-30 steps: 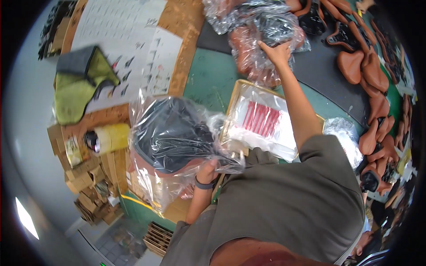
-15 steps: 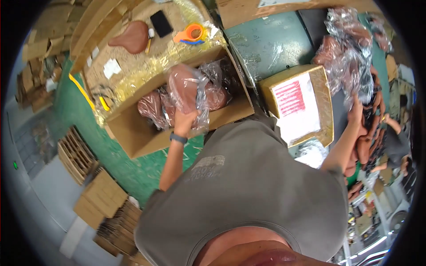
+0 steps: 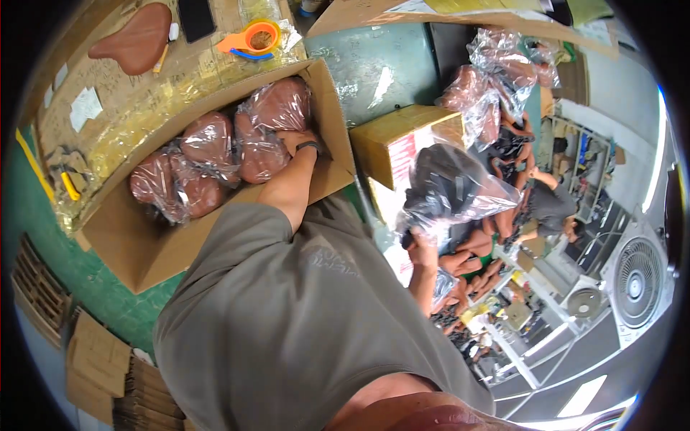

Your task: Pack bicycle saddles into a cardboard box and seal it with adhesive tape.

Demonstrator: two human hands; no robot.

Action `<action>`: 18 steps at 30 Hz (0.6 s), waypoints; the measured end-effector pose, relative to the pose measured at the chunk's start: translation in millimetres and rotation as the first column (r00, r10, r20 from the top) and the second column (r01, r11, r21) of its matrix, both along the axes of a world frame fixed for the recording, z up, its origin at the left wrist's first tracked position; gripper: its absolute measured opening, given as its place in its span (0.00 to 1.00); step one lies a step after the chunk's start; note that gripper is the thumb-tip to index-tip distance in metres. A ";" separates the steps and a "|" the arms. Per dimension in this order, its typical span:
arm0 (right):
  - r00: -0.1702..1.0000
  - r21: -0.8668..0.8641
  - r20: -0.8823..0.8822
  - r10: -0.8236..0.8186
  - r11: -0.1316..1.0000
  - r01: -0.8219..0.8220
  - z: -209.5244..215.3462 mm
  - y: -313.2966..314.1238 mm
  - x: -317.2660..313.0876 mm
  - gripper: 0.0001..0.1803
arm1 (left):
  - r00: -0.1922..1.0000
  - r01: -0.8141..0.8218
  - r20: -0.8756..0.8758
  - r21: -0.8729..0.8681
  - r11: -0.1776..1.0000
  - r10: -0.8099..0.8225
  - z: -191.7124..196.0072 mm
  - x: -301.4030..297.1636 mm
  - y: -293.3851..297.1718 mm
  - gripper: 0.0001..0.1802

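Observation:
Several brown bicycle saddles in clear plastic bags, one of them a bagged saddle [image 3: 279, 104] at the right end, lie in an open cardboard box [image 3: 136, 244]. My left hand [image 3: 295, 140] is down inside the box, against the bagged saddles at its right end; its fingers are hidden. On the right, my right hand [image 3: 422, 248] is closed round the narrow end of another bagged saddle [image 3: 456, 179], which is held up with its black underside showing. Behind it stands a smaller taped carton [image 3: 406, 129] with a white and red label.
On the worktable [image 3: 136, 93] beyond the box lie a bare brown saddle [image 3: 136, 39], a black phone [image 3: 196, 18], an orange tape dispenser [image 3: 251, 39] and a yellow-handled cutter [image 3: 70, 185]. More bagged saddles [image 3: 496, 79] are piled at the right. A co-worker [image 3: 550, 208] is further right.
The saddle my left hand held over the box now lies inside with the others. My right hand has come nearer from the pile, lifting a bagged saddle. The view has turned right.

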State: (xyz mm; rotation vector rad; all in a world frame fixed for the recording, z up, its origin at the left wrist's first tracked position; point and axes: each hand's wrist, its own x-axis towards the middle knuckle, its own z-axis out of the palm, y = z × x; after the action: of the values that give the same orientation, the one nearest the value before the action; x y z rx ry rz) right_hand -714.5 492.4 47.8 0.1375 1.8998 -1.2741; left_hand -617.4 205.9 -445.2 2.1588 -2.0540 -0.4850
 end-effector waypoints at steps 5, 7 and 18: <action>0.919 0.144 -0.371 0.130 0.986 -0.081 43.5 -104.8 -30.2 0.42 | 0.907 -0.406 0.129 0.517 0.754 0.400 128.2 -81.9 -13.4 0.48; 0.796 0.125 -0.540 0.274 0.961 -0.247 25.2 -158.0 -56.3 0.46 | 0.896 -0.431 0.127 0.483 0.762 0.426 131.0 -72.8 -16.5 0.51; 0.144 0.556 -0.822 0.552 0.831 -0.009 -80.7 -161.2 -68.6 0.35 | 0.712 0.461 -0.640 0.736 0.496 0.288 184.5 -7.4 -19.1 0.51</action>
State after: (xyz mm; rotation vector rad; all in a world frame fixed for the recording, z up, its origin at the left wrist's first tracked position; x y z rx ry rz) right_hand -783.2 331.1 -32.9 -1.1107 3.0803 -0.5241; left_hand -624.9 186.8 -260.7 1.5997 -1.5242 -2.4056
